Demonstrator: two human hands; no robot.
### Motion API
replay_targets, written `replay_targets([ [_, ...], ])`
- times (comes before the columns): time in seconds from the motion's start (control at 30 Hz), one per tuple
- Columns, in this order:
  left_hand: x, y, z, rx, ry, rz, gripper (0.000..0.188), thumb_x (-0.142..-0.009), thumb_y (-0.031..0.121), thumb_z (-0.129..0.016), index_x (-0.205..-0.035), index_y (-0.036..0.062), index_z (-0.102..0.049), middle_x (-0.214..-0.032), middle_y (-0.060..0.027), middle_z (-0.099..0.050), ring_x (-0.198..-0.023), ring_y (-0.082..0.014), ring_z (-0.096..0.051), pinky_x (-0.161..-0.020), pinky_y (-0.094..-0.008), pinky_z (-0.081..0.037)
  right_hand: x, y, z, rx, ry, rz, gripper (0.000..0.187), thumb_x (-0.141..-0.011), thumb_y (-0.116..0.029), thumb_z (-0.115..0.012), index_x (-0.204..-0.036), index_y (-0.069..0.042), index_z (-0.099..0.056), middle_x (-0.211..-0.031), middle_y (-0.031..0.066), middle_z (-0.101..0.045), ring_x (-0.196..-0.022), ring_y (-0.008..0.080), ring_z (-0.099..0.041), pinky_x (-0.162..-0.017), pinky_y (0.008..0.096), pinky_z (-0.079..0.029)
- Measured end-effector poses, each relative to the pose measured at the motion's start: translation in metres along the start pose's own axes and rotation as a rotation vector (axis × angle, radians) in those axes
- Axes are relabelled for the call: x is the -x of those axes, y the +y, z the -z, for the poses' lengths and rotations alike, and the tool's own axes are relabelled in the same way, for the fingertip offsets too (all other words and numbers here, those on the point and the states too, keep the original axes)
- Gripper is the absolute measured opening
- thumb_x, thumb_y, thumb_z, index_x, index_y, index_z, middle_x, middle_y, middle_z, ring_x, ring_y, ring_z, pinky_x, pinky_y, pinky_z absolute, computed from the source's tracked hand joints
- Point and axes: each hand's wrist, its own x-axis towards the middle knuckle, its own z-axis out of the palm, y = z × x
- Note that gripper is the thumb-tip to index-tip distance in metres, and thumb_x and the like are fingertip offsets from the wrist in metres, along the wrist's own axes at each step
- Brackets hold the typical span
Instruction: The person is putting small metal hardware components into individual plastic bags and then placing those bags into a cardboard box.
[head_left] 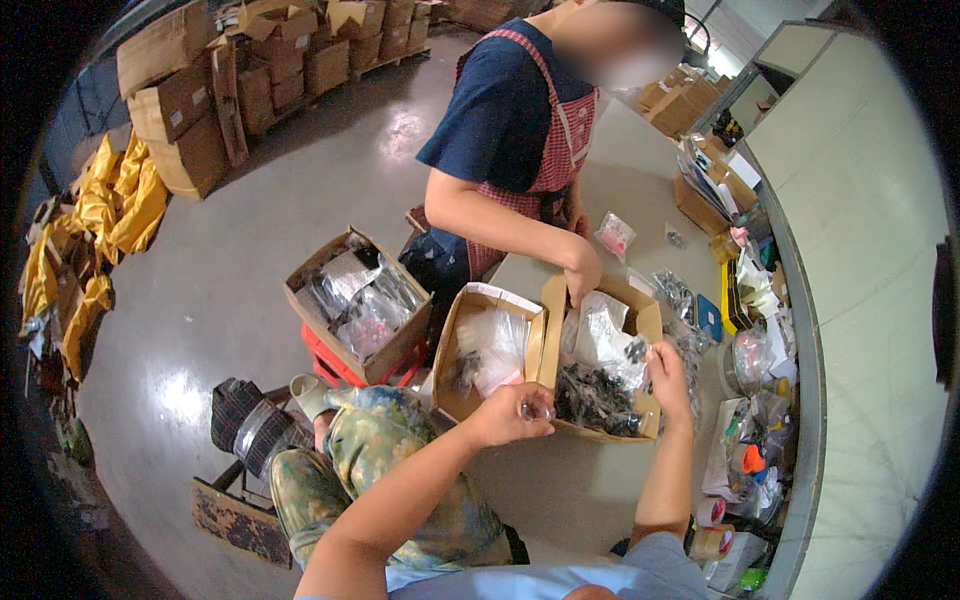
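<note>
My left hand [506,416] is closed around a small, clear, shiny thing [536,409], perhaps a plastic bag; its kind is too small to tell. It hovers over the near edge between two open cardboard boxes. At the right rim of the right box [655,415], my right hand [667,378] has its fingers curled in; what they hold, if anything, I cannot make out. That box contains small black parts [598,398] and silvery clear plastic bags [606,328]. In the left box [452,397] lie clear plastic bags [495,345].
Across the table, a co-worker in a checked apron [540,190] reaches a hand [582,268] into the right box. Another carton of bagged parts [365,300] rests on a red stool [330,358]. Tape rolls [710,542] and other clutter line the table's right side.
</note>
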Motion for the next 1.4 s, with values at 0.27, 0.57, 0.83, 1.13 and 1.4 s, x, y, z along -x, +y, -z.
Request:
replay_targets([
  [0.27,0.015,0.022,0.004,0.227,-0.338,0.079,0.040,-0.069,0.009,-0.078,-0.102,0.0003,-0.058,-0.088,-0.0020,-0.059,-0.083,-0.0119,-0.055,-0.076,-0.0278,-0.046,0.055,-0.107,-0.055,-0.276,-0.657,0.187,0.009,-0.086,-0.004,-0.057,-0.093,-0.001,-0.056,-0.082,0.0044,-0.052,-0.068,0.0128,-0.051,-0.061,0.0255,-0.042],
  [0.57,0.022,0.022,0.013,0.327,-0.444,0.088,0.037,-0.072,0.010,-0.075,-0.104,0.0035,-0.057,-0.088,0.0002,-0.057,-0.084,-0.0097,-0.052,-0.077,-0.0239,-0.043,0.047,-0.163,-0.074,0.073,-0.596,0.111,0.014,-0.078,-0.011,-0.066,-0.085,0.000,-0.060,-0.084,0.0046,-0.052,-0.074,0.0149,-0.054,-0.068,0.0280,-0.044],
  [0.83,0.017,0.005,0.009,0.310,-0.470,0.025,0.042,-0.073,0.010,-0.074,-0.109,0.0039,-0.053,-0.086,0.0022,-0.055,-0.081,-0.0096,-0.052,-0.073,-0.0255,-0.043,0.041,-0.133,-0.096,-0.234,-0.375,0.065,0.030,-0.074,0.009,-0.045,-0.102,-0.002,-0.046,-0.090,0.0022,-0.043,-0.077,0.0092,-0.045,-0.069,0.0197,-0.039],
  [1.13,0.016,-0.002,0.008,0.374,-0.422,0.016,0.051,-0.073,0.010,-0.074,-0.117,0.0045,-0.047,-0.108,-0.0035,-0.050,-0.099,-0.0129,-0.047,-0.086,-0.0282,-0.042,0.049,-0.169,-0.101,0.109,-0.606,0.272,0.024,-0.077,-0.002,-0.058,-0.100,-0.001,-0.052,-0.095,0.0123,-0.056,-0.078,0.0209,-0.057,-0.068,0.0329,-0.047],
  [1.4,0.024,0.020,0.013,0.472,-0.341,0.024,0.046,-0.071,0.008,-0.073,-0.111,0.0038,-0.050,-0.090,0.0014,-0.050,-0.084,-0.0088,-0.047,-0.076,-0.0238,-0.040,0.050,-0.162,-0.076,0.076,-0.514,0.336,0.016,-0.077,-0.003,-0.063,-0.093,0.001,-0.061,-0.091,0.0106,-0.062,-0.077,0.0196,-0.061,-0.070,0.0294,-0.048],
])
